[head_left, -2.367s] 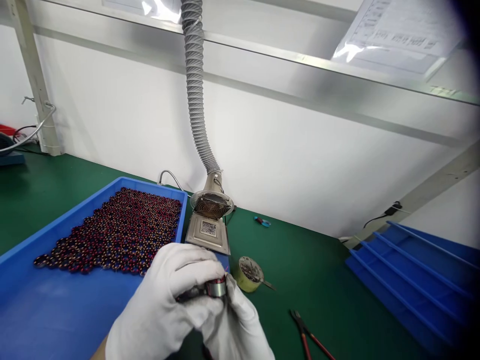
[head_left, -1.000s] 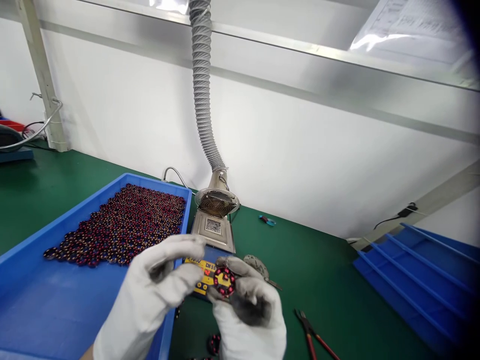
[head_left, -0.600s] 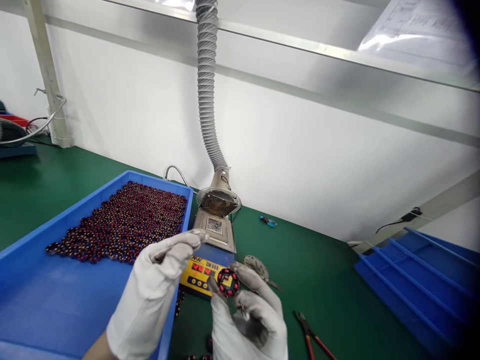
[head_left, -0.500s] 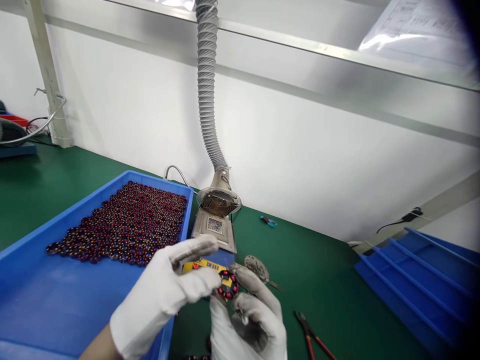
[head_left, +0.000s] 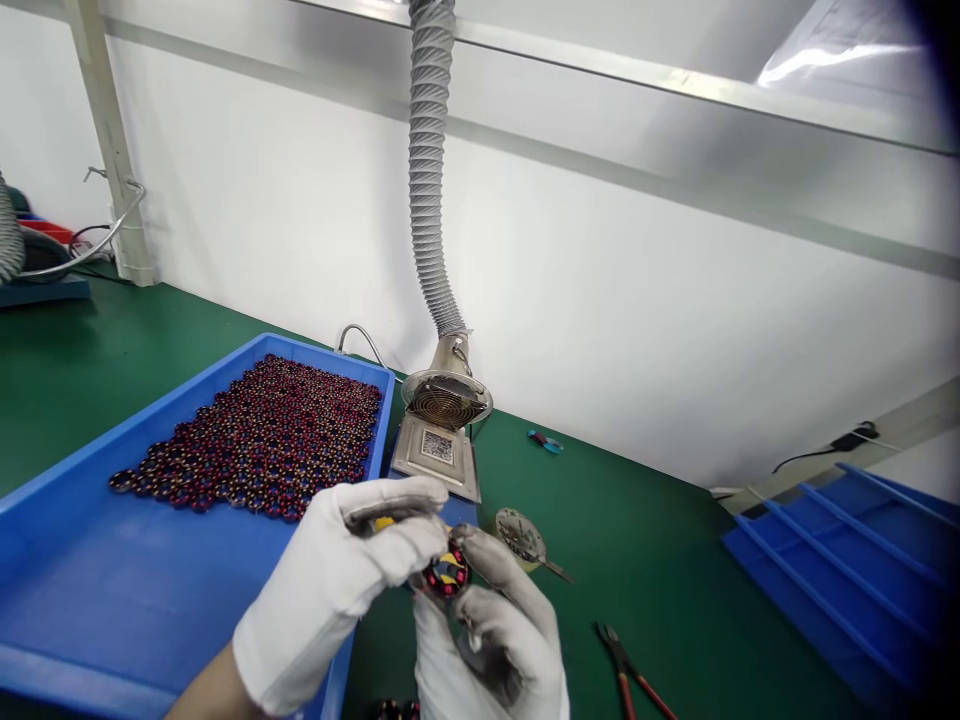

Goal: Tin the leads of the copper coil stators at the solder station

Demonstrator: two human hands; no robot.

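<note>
A small ring-shaped motor stator (head_left: 448,574) with dark red windings is held up in front of me between both gloved hands. My right hand (head_left: 499,620), in a white glove with greyed fingertips, pinches its right side and lower edge. From the left, my left hand (head_left: 352,560), also gloved in white, closes its thumb and fingers at the upper left rim. The exact contact of the left fingertips is partly hidden. Behind the hands stands a solder pot (head_left: 437,455) with a metal top, its yellow front mostly covered. A few more stators (head_left: 397,710) lie at the bottom edge.
A blue tray (head_left: 150,590) at left holds many similar stators. Red-handled pliers (head_left: 626,670) and a round dish with a metal tool (head_left: 521,537) lie to the right. An exhaust hose (head_left: 431,180) hangs over the pot. Blue dividers (head_left: 847,570) stand far right.
My left fingers have drawn together and moved onto the stator's rim. The stator has tilted and dropped slightly in my right hand. The whole view has shifted a little.
</note>
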